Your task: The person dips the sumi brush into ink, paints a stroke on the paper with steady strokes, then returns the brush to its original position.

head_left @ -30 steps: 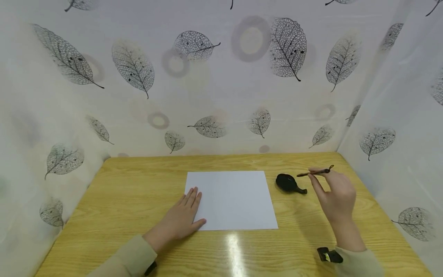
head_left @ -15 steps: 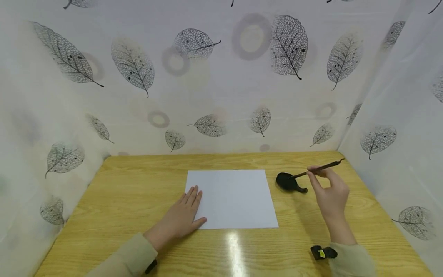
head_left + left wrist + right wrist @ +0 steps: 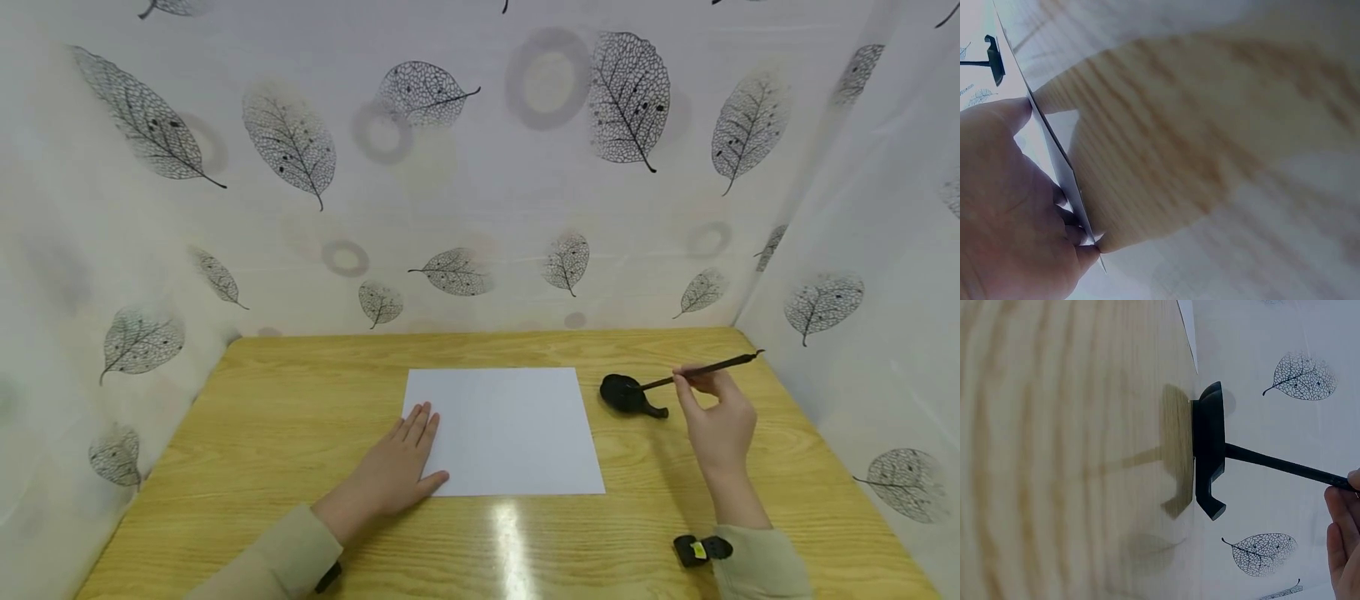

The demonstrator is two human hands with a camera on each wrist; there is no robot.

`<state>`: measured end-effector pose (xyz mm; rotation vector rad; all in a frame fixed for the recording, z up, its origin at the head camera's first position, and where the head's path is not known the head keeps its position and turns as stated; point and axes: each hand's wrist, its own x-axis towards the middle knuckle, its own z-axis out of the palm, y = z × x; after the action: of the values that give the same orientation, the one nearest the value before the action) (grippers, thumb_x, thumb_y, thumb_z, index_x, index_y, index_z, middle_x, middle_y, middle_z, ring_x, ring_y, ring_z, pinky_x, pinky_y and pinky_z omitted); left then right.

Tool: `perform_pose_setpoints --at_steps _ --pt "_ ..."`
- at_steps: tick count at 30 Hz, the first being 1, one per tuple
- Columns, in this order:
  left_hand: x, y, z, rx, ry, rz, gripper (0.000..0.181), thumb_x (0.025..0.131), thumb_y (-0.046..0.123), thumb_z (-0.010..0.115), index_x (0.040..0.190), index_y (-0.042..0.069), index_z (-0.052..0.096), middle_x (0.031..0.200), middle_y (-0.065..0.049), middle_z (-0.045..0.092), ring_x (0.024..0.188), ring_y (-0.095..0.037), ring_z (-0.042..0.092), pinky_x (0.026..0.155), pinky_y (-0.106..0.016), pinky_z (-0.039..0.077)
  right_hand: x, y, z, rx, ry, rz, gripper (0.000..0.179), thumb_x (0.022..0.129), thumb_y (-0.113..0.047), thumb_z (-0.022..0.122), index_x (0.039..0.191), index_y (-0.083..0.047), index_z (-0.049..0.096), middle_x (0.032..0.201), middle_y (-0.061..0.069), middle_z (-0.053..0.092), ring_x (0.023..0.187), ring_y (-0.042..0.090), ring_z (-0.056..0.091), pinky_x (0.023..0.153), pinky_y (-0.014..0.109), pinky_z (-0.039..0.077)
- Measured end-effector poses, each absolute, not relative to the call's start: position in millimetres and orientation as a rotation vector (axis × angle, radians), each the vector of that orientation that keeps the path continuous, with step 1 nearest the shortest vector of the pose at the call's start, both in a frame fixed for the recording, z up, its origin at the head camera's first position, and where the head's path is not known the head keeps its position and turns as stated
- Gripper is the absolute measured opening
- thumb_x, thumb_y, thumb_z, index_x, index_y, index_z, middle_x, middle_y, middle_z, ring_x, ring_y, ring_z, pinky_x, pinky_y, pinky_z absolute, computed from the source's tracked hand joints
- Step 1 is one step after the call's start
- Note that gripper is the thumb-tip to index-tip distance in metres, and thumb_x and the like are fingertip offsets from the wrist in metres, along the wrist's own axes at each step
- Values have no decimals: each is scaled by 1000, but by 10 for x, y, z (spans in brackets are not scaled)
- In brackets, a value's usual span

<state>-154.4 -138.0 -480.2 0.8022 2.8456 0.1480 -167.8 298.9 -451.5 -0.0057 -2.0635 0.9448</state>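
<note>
– Pinched between thumb and fingers of the right hand [image 3: 720, 425]: the brush [image 3: 720, 366], caught partway along its shaft, with no slack in the hold.

– And pointed where?

– Slanting down leftward to the dish [image 3: 619, 395], on the right of the table [image 3: 300, 400] and toward its far side. Lower end at the bowl, but with the tip hidden; impossible to tell whether wet or dry.

– Anything risky in that?

– Perhaps the dish itself: seemingly light, with a stubby stem [image 3: 657, 412] jutting right and near. Could skid or tip under a hard sideways push from the brush.

– With what result?

– Possibly a dark smear on the table, or on the paper [image 3: 517, 433] just to the left, blank for now. Also exposed to drips, given an overloaded tip and a hasty swing leftward.

– Any trouble from the grip?

– Maybe a roll of the thin shaft between the fingertips, from too loose a pinch.

– And the left hand [image 3: 397, 471]?

– Flat on the left end of the paper, fingers outstretched, gripping nothing. Probably enough as a weight there, yet no help at the right end: liable to shift or lift under a rough drag.
</note>
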Motion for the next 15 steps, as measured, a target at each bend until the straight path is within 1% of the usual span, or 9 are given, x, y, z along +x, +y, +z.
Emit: perform_pose_setpoints --at_steps 3,9,11,12,13,15 --pt "-1543 -1381 -4796 804 2848 145 86 108 53 53 164 -8 28 174 -29 21 163 -42 23 132 -53 29 -1660 2995 -4507 -61 -2109 902 12 95 3 76 105 9 74 98 26 76 87 -31 48 80 7 41" --pt "-1546 -1383 -4783 804 2844 150 86 108 53 54 164 -8 28 174 -29 21 163 -42 23 132 -53 29 -1653 3012 -4511 -195 -2172 884 13 97 -3 75 106 6 74 99 24 77 78 -34 43 77 5 37" --pt "-1548 -1384 -4778 803 2843 151 87 108 53 54 164 -8 28 174 -29 21 163 -41 23 132 -53 30 -1639 3004 -4493 -219 -2169 892 13 97 -4 75 106 5 74 98 22 76 77 -34 43 77 6 37" --pt "-1547 -1384 -4777 802 2842 151 87 108 53 54 164 -8 28 174 -29 21 163 -41 23 132 -53 30 -1630 2999 -4478 -226 -2161 899 14 98 -5 75 106 5 74 97 19 76 76 -34 44 77 6 37" --pt "-1547 -1385 -4777 800 2841 151 87 108 53 54 164 -8 28 174 -29 21 163 -41 23 132 -53 30 -1619 2994 -4459 -226 -2147 911 14 98 -5 75 107 6 74 96 13 76 77 -33 45 77 6 38" --pt "-1547 -1386 -4777 797 2840 153 87 108 53 54 164 -8 28 174 -29 21 163 -41 23 132 -53 30 -1593 2985 -4413 -219 -2112 933 15 98 -5 75 107 7 74 94 -4 73 77 -32 46 78 5 38"
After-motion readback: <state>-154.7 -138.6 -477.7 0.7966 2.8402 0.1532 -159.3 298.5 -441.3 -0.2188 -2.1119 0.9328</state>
